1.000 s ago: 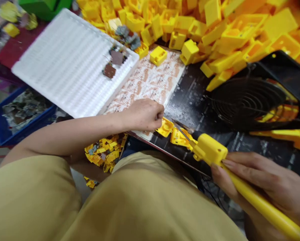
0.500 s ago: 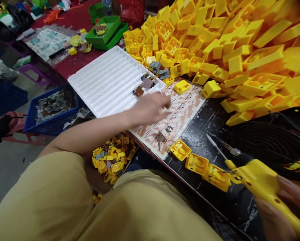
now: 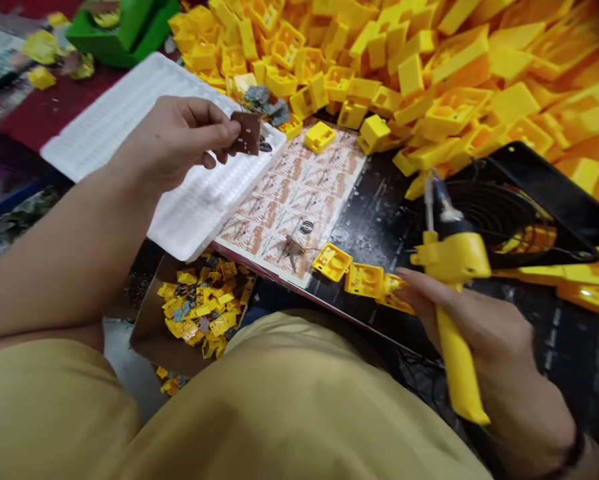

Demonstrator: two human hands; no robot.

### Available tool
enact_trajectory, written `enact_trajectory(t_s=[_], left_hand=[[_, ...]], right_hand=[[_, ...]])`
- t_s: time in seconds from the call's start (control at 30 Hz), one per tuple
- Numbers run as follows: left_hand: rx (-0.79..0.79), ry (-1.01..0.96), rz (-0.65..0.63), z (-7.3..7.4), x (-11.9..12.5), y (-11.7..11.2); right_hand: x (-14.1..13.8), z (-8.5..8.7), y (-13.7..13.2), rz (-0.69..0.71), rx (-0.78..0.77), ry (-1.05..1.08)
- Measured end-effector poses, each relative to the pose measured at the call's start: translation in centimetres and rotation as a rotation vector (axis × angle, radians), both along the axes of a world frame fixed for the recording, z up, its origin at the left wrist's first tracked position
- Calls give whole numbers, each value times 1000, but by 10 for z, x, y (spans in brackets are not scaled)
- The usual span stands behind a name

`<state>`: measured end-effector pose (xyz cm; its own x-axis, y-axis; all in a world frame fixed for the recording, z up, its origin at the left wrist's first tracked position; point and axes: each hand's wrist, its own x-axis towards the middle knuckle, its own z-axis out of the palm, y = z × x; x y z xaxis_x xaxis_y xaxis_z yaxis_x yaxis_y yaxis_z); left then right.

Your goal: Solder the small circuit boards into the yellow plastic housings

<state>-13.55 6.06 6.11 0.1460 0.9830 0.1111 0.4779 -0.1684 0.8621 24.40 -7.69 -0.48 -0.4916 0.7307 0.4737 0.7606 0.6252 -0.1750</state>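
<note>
The small brown circuit board (image 3: 246, 132) is up in the air, pinched at its edge between the thumb and fingers of the left hand (image 3: 172, 137), held above the near corner of the white ribbed tray (image 3: 129, 107). Just beyond those fingers a few more grey and brown boards (image 3: 263, 105) lie at the tray's far edge. The right hand (image 3: 479, 327) has its fingers wrapped tight around the yellow soldering iron (image 3: 452, 293), tip pointing up and away, nowhere near the board. Just left of that hand, three open yellow housings (image 3: 362, 273) sit in a row at the worktop (image 3: 379, 220) edge, none of them visibly fitted with a board. So by my read: board picked, fitting and soldering not yet done. Past both hands rises a huge heap of yellow housings (image 3: 404, 60), so plenty is left. Below the left forearm, a cardboard box of yellow scraps (image 3: 204, 313).
</note>
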Motion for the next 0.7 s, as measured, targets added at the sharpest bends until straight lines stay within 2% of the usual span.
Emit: enact_trajectory(t_s=[0.07, 0.13, 0.27, 0.33, 0.47, 0.57, 0.7], left_hand=[[15, 26, -124, -5, 23, -10], [93, 60, -189, -10, 48, -22], [492, 204, -141, -27, 86, -46], [692, 339, -189, -42, 96, -58], [900, 681, -466, -70, 100, -85], [866, 725, -529, -72, 96, -96], [565, 597, -474, -52, 98, -90]], right_hand=[[3, -5, 6, 65, -41, -12], [6, -12, 9, 100, -88, -4], [0, -27, 8, 149, -152, 52], [-10, -34, 7, 123, -129, 109], [-27, -42, 8, 39, -55, 194], [-25, -34, 6, 44, -12, 232], [-11, -15, -6, -11, 99, 299]])
